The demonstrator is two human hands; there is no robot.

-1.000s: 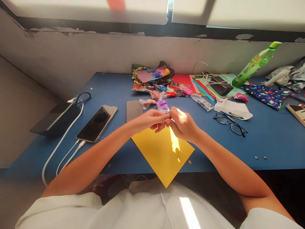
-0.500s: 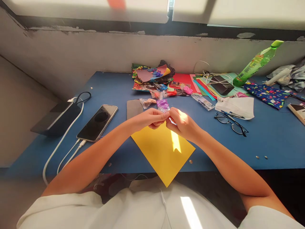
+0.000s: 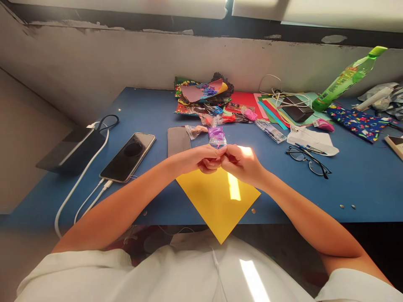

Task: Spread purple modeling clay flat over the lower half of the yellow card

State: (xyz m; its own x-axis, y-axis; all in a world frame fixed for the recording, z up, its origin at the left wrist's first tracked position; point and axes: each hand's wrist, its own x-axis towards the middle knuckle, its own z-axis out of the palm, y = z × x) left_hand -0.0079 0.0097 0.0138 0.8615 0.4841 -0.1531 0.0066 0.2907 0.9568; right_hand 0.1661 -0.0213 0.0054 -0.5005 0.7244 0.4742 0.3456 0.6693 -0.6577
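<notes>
My left hand (image 3: 201, 158) and my right hand (image 3: 241, 162) meet fingertip to fingertip above the far corner of a yellow paper sheet (image 3: 217, 201) that lies on the blue table (image 3: 151, 113). Both hands are closed in a pinch on something small that I cannot make out. A small clear bag with purple contents (image 3: 216, 136) lies just beyond my fingers. The near corner of the yellow sheet hangs over the table's front edge.
Two phones (image 3: 127, 157) (image 3: 178, 140) lie to the left, one on a white cable beside a black power bank (image 3: 71, 149). Further back sit a heap of coloured craft scraps (image 3: 204, 96), coloured paper sheets, glasses (image 3: 308, 161), white paper and a green bottle (image 3: 348, 77).
My hands stay pinched together in about the same spot. The view has tipped slightly, so the table things sit a little higher in the picture.
</notes>
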